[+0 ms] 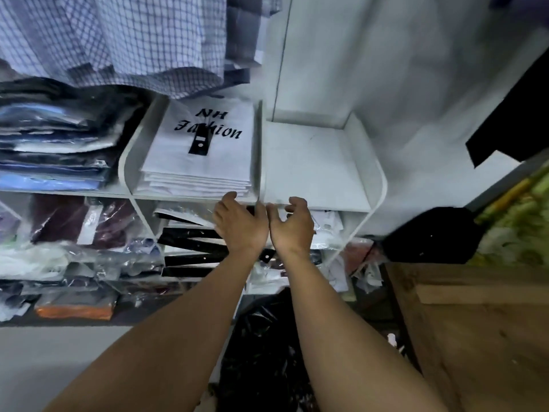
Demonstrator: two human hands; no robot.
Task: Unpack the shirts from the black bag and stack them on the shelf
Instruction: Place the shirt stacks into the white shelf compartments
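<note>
A stack of folded white packed shirts (202,156) printed "NH Fashion" lies in the middle compartment of the white shelf (190,196). The compartment to its right (315,171) holds nothing. My left hand (239,224) hovers at the shelf's front edge just below the stack, fingers relaxed and holding nothing. My right hand (292,223) is beside it, fingers loosely curled and empty, in front of the bare compartment. The black bag (261,346) lies crumpled on the floor beneath my forearms.
Checked shirts (118,40) hang above the shelf. Folded blue and dark shirts (56,144) are stacked at left. Lower compartments hold plastic-wrapped shirts (83,221). A black bundle (430,236) sits at right beside a wooden surface (475,322).
</note>
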